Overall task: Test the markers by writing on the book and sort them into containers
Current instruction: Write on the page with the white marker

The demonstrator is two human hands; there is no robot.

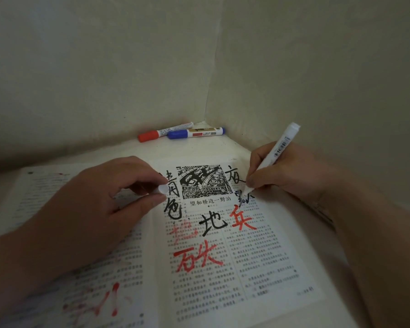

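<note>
An open book (258,268) lies flat in front of me, its right page covered with black and red handwritten characters around a printed picture. My right hand (287,176) grips a white marker (278,150), tip down on the upper right of the page beside fresh black strokes. My left hand (100,204) rests on the book's middle and pinches a small white marker cap (162,189) between thumb and fingers. No containers are in view.
A red-capped marker (163,133) and a blue-capped marker (197,133) lie side by side on the white surface in the far corner. Walls close in behind and on the right. Red ink smears mark the left page (109,301).
</note>
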